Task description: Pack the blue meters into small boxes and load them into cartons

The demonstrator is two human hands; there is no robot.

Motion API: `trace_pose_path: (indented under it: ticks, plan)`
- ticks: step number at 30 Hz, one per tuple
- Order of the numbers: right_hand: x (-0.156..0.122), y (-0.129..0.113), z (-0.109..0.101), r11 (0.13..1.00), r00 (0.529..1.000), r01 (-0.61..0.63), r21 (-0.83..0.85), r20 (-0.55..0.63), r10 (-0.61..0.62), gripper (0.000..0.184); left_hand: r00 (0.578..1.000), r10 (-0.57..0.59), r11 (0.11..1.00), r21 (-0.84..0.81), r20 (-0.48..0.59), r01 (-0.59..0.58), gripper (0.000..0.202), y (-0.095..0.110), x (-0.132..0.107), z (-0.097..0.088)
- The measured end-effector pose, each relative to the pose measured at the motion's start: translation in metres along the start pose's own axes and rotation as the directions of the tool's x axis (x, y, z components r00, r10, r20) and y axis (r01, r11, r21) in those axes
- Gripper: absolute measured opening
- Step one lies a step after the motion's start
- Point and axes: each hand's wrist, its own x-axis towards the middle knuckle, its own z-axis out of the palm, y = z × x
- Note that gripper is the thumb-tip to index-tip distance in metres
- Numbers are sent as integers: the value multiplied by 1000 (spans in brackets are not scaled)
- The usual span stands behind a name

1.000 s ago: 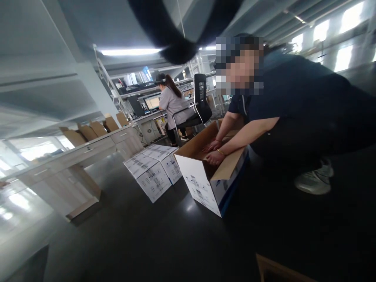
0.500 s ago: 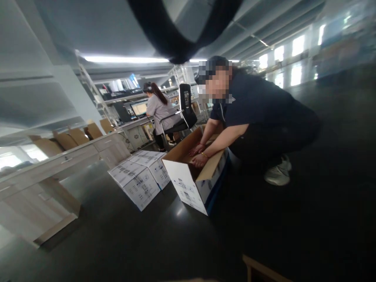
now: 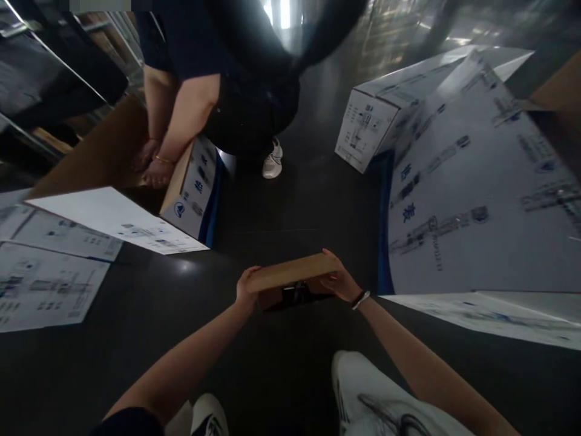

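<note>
Held low over the dark floor is a small brown cardboard box (image 3: 290, 274). My left hand (image 3: 247, 287) grips its left end. At the opposite end, my right hand (image 3: 339, 277), below a wrist bracelet, has its fingers wrapped round the edge. A dark area shows on the box's near side, too dim to make out. Across from me, a crouching co-worker's hands (image 3: 154, 166) reach into an open white carton (image 3: 136, 224) with a brown inside; what they touch there is hidden.
A large white carton (image 3: 458, 224) with blue print stands close on my right, another white carton (image 3: 367, 127) behind it. Further white cartons (image 3: 49, 272) lie at the left. My shoes (image 3: 367, 387) are below, and a chair (image 3: 59, 66) stands at upper left.
My view has swung down and to the right. Both my hands and the held box are now in sight; before, only a brown edge showed at the bottom. The co-worker still reaches into the carton.
</note>
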Motion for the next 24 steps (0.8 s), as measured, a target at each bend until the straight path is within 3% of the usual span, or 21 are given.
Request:
trace_pose_path:
  ticks: [4,6,9,12,15,17,20,22,24]
  plan:
    - [-11,-7,-16,999,999,41,-25,-22,-42,32,995,4,1000,0,96,-4,23,-9,-5,-30]
    - [-25,-14,-25,998,998,-25,-56,-61,22,36,992,37,998,38,121,-42,24,-9,-19,-41]
    - [-44,-29,-34,988,996,-87,-130,-13,86,43,962,158,961,189,224,-202,39,-4,-49,-47]
    - [-53,-36,-31,972,997,41,-233,-61,-57,36,935,246,884,335,255,-325,45,-3,-66,-44]
    - [-57,-25,-21,906,940,225,-357,-163,-298,15,902,369,807,403,227,-431,37,-19,-62,-35]
    - [-60,-11,-13,847,887,302,-438,-197,-418,13,848,473,731,430,240,-530,34,-37,-52,-30]
    - [-64,5,-5,751,815,368,-548,-200,-544,14,716,652,569,462,252,-680,31,-64,-36,-24]
    - [-65,9,-4,688,778,392,-611,-178,-602,15,622,740,463,475,258,-748,32,-74,-29,-22]
    - [-65,11,-5,637,759,404,-657,-148,-634,15,573,769,401,484,284,-778,34,-77,-26,-23]
